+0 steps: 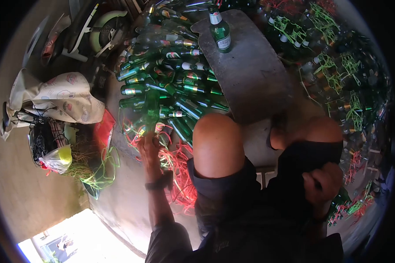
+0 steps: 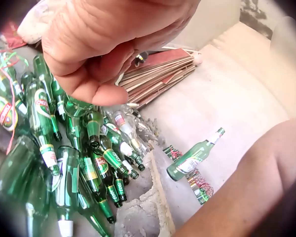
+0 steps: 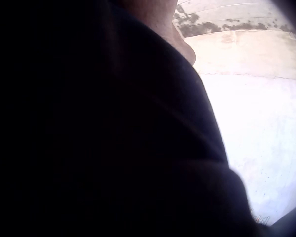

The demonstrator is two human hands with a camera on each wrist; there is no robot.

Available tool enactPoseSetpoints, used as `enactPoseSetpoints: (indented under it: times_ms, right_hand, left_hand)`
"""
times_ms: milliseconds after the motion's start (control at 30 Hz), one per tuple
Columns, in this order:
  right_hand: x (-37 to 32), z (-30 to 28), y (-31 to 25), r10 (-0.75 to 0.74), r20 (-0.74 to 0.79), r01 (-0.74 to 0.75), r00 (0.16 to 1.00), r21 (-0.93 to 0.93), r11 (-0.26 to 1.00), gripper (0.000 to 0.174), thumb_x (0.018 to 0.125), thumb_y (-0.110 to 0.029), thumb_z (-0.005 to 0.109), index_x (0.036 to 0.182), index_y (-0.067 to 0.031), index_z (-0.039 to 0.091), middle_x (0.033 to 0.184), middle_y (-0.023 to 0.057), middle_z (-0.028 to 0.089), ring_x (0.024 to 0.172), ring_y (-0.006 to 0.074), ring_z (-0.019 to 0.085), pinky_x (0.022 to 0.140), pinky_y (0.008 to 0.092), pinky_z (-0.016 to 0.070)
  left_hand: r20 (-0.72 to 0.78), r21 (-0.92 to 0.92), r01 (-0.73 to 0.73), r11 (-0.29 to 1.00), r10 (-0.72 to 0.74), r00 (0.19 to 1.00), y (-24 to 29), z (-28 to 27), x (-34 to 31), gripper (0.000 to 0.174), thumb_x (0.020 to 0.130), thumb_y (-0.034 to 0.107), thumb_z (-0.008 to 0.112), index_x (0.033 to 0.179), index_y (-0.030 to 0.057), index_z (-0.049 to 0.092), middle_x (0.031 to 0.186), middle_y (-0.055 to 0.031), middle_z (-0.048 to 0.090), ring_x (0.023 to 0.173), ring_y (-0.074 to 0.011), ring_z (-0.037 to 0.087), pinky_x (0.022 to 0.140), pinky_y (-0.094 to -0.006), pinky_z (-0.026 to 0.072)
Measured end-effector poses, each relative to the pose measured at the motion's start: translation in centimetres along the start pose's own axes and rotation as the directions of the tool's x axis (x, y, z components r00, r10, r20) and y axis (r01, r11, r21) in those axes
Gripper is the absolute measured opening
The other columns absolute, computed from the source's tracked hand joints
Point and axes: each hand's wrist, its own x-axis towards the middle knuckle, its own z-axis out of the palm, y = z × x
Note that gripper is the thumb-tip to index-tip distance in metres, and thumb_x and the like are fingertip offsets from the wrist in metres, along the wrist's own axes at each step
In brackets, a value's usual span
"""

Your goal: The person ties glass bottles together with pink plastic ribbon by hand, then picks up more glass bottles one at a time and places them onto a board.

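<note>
My left hand (image 1: 150,151) is over the bottle pile, its fingers curled at the near end of a green bottle (image 1: 151,105). In the left wrist view the curled fingers of that hand (image 2: 103,49) hide most of what they grip. My right hand (image 1: 324,182) hangs loosely curled by the right thigh and holds nothing; the right wrist view shows mostly dark cloth (image 3: 113,138). A labelled green bottle (image 1: 220,33) stands upright on a worn grey board (image 1: 250,65), and also shows in the left wrist view (image 2: 192,160).
Many green bottles (image 1: 188,87) lie in a heap left of the board. Red plastic strands (image 1: 180,179) lie beside the left forearm. Bottles bound with green strands (image 1: 329,65) fill the right side. At the left are a pale cloth (image 1: 70,96) and plastic bags (image 1: 57,160).
</note>
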Motion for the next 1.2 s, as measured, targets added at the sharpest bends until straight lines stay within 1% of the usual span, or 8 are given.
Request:
enactPoseSetpoints:
  times_ms: [33, 133, 333, 533, 600, 700, 800, 1200]
  right_hand:
    - [-0.2, -0.1, 0.1, 0.016, -0.011, -0.016, 1.000, -0.012, 1.000, 0.020, 0.076, -0.009, 0.081, 0.081, -0.0059, 0.062, 0.075, 0.0104, 0.057, 0.072, 0.0323, 0.056, 0.071, 0.0441, 0.0452]
    - [-0.7, 0.0, 0.3, 0.042, 0.026, -0.042, 0.999, 0.016, 0.999, 0.022, 0.074, -0.009, 0.083, 0.082, -0.0067, 0.063, 0.079, 0.0096, 0.059, 0.078, 0.0323, 0.056, 0.077, 0.0448, 0.0466]
    - [0.3, -0.1, 0.6, -0.012, 0.028, 0.009, 1.000, 0.093, 0.996, 0.025, 0.067, -0.006, 0.084, 0.080, -0.0075, 0.063, 0.073, 0.0077, 0.057, 0.070, 0.0285, 0.055, 0.069, 0.0417, 0.0443]
    - [1.4, 0.0, 0.6, -0.017, -0.019, 0.020, 1.000, 0.160, 0.987, 0.029, 0.064, -0.012, 0.088, 0.068, -0.0105, 0.059, 0.057, 0.0025, 0.047, 0.049, 0.0242, 0.047, 0.050, 0.0382, 0.0324]
    - [1.4, 0.0, 0.7, -0.030, -0.033, 0.035, 0.999, 0.166, 0.985, 0.030, 0.064, -0.012, 0.088, 0.067, -0.0112, 0.058, 0.057, 0.0018, 0.047, 0.049, 0.0236, 0.047, 0.049, 0.0379, 0.0326]
    - [1.2, 0.0, 0.8, -0.018, -0.040, 0.025, 0.999, 0.165, 0.986, 0.031, 0.065, -0.013, 0.088, 0.067, -0.0119, 0.058, 0.057, 0.0013, 0.047, 0.049, 0.0232, 0.047, 0.049, 0.0382, 0.0321]
    - [1.0, -0.1, 0.9, -0.020, -0.025, 0.023, 1.000, 0.150, 0.988, 0.031, 0.067, -0.017, 0.088, 0.067, -0.0131, 0.057, 0.058, 0.0006, 0.046, 0.049, 0.0226, 0.046, 0.050, 0.0379, 0.0314]
    - [1.0, -1.0, 0.9, 0.017, 0.009, -0.018, 1.000, 0.168, 0.986, 0.031, 0.069, -0.022, 0.089, 0.069, -0.0154, 0.059, 0.058, -0.0016, 0.044, 0.050, 0.0213, 0.044, 0.052, 0.0371, 0.0306]
  left_hand:
    - [0.102, 0.543, -0.408, 0.734, 0.424, 0.900, 1.3, -0.6, -0.7, 0.029, 0.103, 0.024, 0.056, 0.090, 0.0001, 0.066, 0.071, 0.0015, 0.049, 0.056, -0.0073, 0.045, 0.049, -0.0251, 0.0482]
    - [0.027, -0.068, 0.097, 0.993, -0.096, 0.995, 8.0, -0.8, -2.4, 0.011, 0.096, 0.004, 0.057, 0.088, 0.0020, 0.064, 0.073, -0.0020, 0.051, 0.058, -0.0108, 0.051, 0.047, -0.0312, 0.0460]
    - [0.219, 0.077, 0.068, 0.995, -0.084, 0.972, 14.7, -0.6, -1.2, 0.018, 0.098, 0.011, 0.056, 0.089, -0.0022, 0.064, 0.079, -0.0027, 0.054, 0.059, -0.0100, 0.053, 0.052, -0.0307, 0.0488]
    - [0.370, 0.255, -0.225, 0.940, 0.119, 0.921, 21.7, 4.6, 1.6, 0.032, 0.099, 0.025, 0.058, 0.106, -0.0036, 0.071, 0.072, -0.0017, 0.055, 0.062, -0.0086, 0.052, 0.053, -0.0290, 0.0511]
    - [0.540, 0.209, -0.703, 0.680, 0.519, 0.662, 23.0, 6.4, 3.0, 0.027, 0.096, 0.021, 0.060, 0.104, -0.0026, 0.071, 0.076, -0.0129, 0.065, 0.062, -0.0218, 0.061, 0.056, -0.0320, 0.0486]
    - [0.511, 0.323, -0.422, 0.847, 0.219, 0.831, 29.1, 10.9, 3.1, 0.026, 0.095, 0.021, 0.059, 0.099, -0.0020, 0.071, 0.079, -0.0167, 0.067, 0.067, -0.0288, 0.065, 0.060, -0.0364, 0.0506]
    - [0.587, 0.225, -0.717, 0.660, 0.496, 0.640, 29.6, 14.0, 7.0, 0.026, 0.093, 0.022, 0.059, 0.094, -0.0015, 0.070, 0.083, -0.0213, 0.068, 0.074, -0.0371, 0.067, 0.068, -0.0438, 0.0522]
    - [0.519, 0.430, -0.705, 0.563, 0.485, 0.704, 34.8, 26.0, 13.7, 0.042, 0.081, 0.038, 0.062, 0.086, -0.0017, 0.076, 0.089, -0.0249, 0.074, 0.092, -0.0458, 0.071, 0.087, -0.0477, 0.0547]
